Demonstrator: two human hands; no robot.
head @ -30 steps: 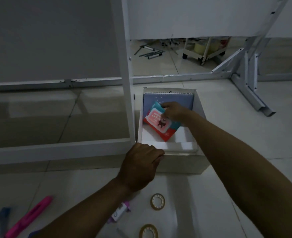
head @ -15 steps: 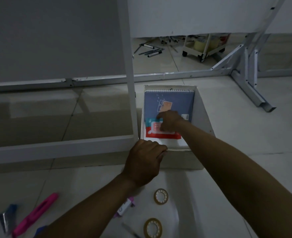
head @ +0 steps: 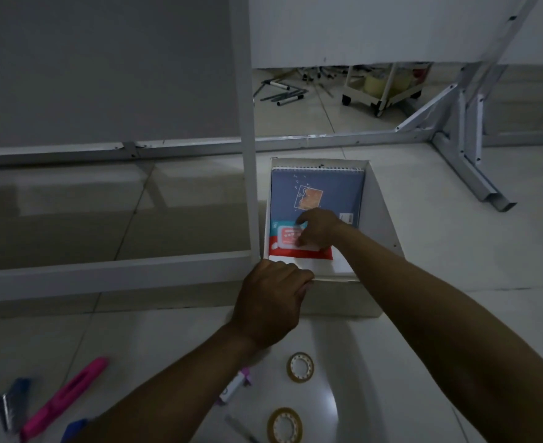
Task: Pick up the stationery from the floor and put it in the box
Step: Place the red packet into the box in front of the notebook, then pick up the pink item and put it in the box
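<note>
A white box (head: 382, 212) stands open on the tiled floor. A blue spiral notebook (head: 327, 187) lies flat inside it. A red and teal booklet (head: 287, 236) lies on the notebook's near end, and my right hand (head: 319, 228) is inside the box with its fingers on that booklet. My left hand (head: 270, 302) grips the near rim of the box. On the floor near me lie two tape rolls (head: 300, 367) (head: 284, 425), a white marker with a purple cap (head: 233, 386), a pink cutter (head: 64, 398), a blue and metal tool (head: 10, 407) and a thin pen (head: 241, 428).
A white metal frame post (head: 248, 123) rises just left of the box, with a low rail (head: 104, 273) running left. A steel partition foot (head: 474, 177) sits at the right. Beyond the partition are loose markers (head: 283, 94) and a small wheeled cart (head: 382, 87).
My right hand has lowered the red booklet from a tilt to lie flat on the blue notebook at the box's near end. My left hand stays on the box rim.
</note>
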